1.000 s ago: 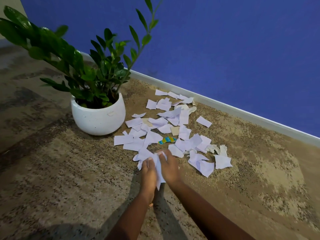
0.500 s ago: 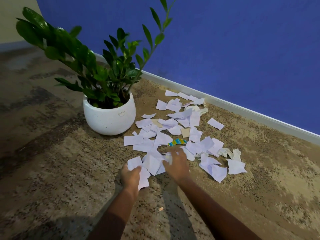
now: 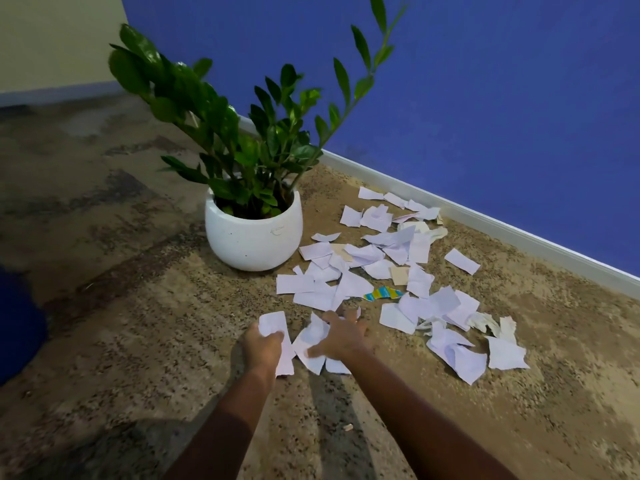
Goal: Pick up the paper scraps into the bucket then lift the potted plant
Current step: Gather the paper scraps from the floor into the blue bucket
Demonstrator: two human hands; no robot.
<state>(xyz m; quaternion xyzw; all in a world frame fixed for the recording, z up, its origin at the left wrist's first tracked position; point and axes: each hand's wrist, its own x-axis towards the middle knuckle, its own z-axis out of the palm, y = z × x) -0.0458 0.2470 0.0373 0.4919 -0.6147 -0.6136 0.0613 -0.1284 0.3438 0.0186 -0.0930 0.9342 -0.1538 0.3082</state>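
Observation:
Several white paper scraps (image 3: 391,258) lie scattered on the carpet between the potted plant and the wall, with one colourful scrap (image 3: 382,293) among them. The potted plant (image 3: 252,233), a leafy green plant in a round white pot, stands upright just left of the scraps. My left hand (image 3: 261,348) is closed on a small bunch of white scraps at the near edge of the pile. My right hand (image 3: 341,336) lies palm down with fingers spread, pressing on a few scraps beside the left hand. A dark blue shape (image 3: 19,323) at the left edge may be the bucket; I cannot tell.
A blue wall (image 3: 485,98) with a white baseboard (image 3: 519,237) runs diagonally behind the scraps. A beige wall (image 3: 59,39) meets it at the back left. Patterned brown carpet (image 3: 121,341) covers the floor. A tiny crumb (image 3: 348,426) lies between my forearms.
My hands have parted: the left one drew left with a bunch of scraps, the right one spread over scraps on the carpet. The view has turned left, bringing a blue shape into sight.

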